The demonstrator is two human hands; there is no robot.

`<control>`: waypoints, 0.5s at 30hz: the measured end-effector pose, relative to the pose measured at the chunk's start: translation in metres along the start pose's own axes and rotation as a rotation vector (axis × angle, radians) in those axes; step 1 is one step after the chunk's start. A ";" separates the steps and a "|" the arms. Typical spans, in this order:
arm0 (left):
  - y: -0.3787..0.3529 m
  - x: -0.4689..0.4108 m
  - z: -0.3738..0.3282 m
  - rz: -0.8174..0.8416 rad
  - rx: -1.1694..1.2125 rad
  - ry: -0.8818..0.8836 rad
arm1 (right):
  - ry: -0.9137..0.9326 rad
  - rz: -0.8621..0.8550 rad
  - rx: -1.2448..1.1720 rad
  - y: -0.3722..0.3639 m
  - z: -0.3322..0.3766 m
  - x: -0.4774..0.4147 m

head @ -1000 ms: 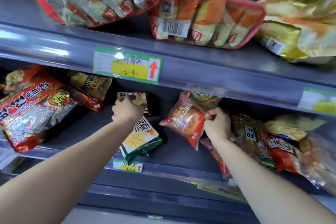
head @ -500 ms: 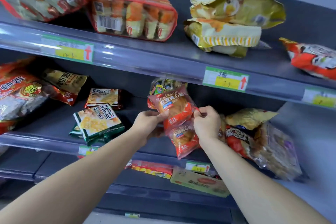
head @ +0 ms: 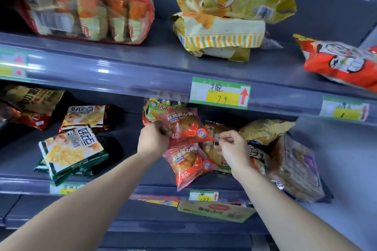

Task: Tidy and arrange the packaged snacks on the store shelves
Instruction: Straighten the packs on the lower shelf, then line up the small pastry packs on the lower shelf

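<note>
Two red bean bread packets sit on the middle shelf (head: pixel 126 167). My left hand (head: pixel 153 138) pinches the left edge of the upper red packet (head: pixel 186 126), which stands tilted above the lower red packet (head: pixel 188 166). My right hand (head: pixel 234 147) is closed on the clear wrapper of a brown bread packet (head: pixel 212 150) just to the right. A green packet (head: pixel 161 108) stands behind the upper red one.
Green-and-yellow cracker packs (head: pixel 71 153) lie left on the same shelf, with a gold bag (head: pixel 265 130) and a clear bag (head: pixel 295 169) at the right. The top shelf holds a red multipack (head: pixel 87 8), yellow bags (head: pixel 230 16) and a red bag (head: pixel 342 61). Boxes (head: pixel 216 210) lie below.
My left hand left the cracker packs and came to the red packet. My right hand let go of the red packet and took the brown one. The view swung right.
</note>
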State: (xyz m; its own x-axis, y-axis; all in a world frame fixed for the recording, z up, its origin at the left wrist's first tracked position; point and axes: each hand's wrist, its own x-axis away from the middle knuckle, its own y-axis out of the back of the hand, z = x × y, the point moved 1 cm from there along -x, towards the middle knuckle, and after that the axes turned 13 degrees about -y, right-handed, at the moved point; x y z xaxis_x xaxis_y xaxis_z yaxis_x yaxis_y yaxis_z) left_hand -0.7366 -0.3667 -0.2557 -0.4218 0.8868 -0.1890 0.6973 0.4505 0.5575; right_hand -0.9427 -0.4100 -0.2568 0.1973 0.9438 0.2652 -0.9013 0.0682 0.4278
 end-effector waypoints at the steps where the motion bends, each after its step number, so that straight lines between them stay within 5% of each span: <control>1: -0.005 -0.005 0.001 0.016 -0.011 0.002 | -0.060 -0.013 0.018 0.003 -0.005 -0.011; 6: -0.030 -0.024 0.011 0.126 -0.107 -0.057 | -0.350 0.012 0.132 0.010 -0.033 -0.053; 15: -0.057 -0.047 0.025 0.230 -0.174 -0.045 | -0.450 0.002 0.361 -0.015 -0.042 -0.077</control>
State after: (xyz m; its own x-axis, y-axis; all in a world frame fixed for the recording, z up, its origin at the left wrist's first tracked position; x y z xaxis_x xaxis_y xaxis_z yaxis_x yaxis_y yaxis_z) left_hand -0.7417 -0.4314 -0.2989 -0.2351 0.9691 -0.0748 0.6599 0.2157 0.7197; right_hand -0.9603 -0.4698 -0.3203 0.4116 0.7080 0.5738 -0.7284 -0.1229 0.6741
